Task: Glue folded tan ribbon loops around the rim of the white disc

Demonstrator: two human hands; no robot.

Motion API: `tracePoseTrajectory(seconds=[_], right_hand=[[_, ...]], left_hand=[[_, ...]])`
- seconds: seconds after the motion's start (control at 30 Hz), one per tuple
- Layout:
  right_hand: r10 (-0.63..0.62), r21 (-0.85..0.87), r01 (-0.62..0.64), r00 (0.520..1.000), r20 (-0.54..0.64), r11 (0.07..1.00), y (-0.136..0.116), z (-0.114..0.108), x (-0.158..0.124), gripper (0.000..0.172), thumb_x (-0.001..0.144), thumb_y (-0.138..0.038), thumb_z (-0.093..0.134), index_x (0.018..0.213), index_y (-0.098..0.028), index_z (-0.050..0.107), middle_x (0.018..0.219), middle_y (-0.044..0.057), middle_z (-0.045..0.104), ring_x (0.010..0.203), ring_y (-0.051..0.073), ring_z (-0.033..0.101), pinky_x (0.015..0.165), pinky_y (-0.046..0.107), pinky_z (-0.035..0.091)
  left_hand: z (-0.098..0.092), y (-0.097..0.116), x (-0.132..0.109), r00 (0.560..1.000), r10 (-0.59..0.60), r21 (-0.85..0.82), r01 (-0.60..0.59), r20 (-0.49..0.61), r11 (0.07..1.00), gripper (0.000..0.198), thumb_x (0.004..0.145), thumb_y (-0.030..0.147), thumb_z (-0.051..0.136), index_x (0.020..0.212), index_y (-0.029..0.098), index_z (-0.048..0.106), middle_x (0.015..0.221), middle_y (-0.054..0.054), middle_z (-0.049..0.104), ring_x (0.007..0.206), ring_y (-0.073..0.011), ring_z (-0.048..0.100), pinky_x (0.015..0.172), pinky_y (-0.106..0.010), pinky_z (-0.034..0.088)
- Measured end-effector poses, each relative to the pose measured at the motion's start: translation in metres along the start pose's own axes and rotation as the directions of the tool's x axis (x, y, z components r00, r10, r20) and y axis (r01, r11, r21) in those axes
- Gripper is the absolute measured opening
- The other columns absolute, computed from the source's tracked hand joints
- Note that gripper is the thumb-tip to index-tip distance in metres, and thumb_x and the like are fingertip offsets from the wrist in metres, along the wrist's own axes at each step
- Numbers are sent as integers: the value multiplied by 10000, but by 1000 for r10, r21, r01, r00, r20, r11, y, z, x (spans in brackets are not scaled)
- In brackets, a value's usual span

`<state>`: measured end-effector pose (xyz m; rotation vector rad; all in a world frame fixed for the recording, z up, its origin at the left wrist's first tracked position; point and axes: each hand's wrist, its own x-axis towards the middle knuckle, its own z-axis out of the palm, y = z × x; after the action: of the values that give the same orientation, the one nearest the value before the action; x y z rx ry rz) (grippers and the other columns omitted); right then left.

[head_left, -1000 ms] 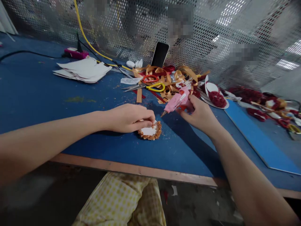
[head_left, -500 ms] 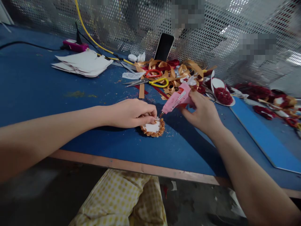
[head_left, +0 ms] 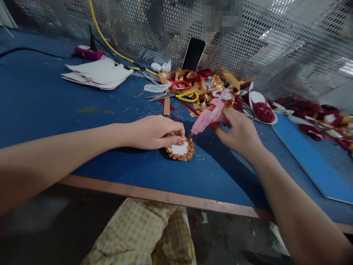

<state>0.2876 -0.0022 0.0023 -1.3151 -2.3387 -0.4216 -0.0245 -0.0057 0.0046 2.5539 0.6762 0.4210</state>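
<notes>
A small white disc (head_left: 179, 149) edged with gathered gold-brown ribbon (head_left: 190, 151) lies on the blue table. Over its upper left side, my left hand (head_left: 157, 133) is closed, thumb and fingers pinching at the ribbon edge; the exact bit between the fingertips is partly hidden. My right hand (head_left: 238, 129) is wrapped round a pink hot glue gun (head_left: 206, 117). The gun tilts down to the left, its metal nozzle at the disc's upper right rim, close to my left fingertips. Whether the nozzle touches the ribbon I cannot tell.
Scissors (head_left: 187, 96) with red and yellow handles lie beyond my hands, before a heap of gold and dark red ribbon (head_left: 228, 79). A phone (head_left: 193, 54) leans on the perforated metal screen (head_left: 165, 33). White sheets (head_left: 96, 73) are stacked left; a blue board (head_left: 311, 154) lies right.
The glue gun and my right hand have shifted very slightly. My left hand keeps its pinch on the ribbon edge, and the disc stays in place.
</notes>
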Motion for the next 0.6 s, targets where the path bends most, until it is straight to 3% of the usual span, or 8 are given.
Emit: tracePoseTrajectory(seconds=[0.6], right_hand=[[21, 22, -21, 1000, 12, 1000, 2, 0, 0, 128, 876, -278, 599, 999, -244, 598, 945, 95, 698, 869, 292, 663, 734, 398, 475]], left_hand=[[0, -2, 0, 1000, 9, -4, -9, -3, 1000, 216, 1033, 329, 539, 1085, 204, 708, 999, -49, 781, 863, -177, 707, 732, -265, 417]])
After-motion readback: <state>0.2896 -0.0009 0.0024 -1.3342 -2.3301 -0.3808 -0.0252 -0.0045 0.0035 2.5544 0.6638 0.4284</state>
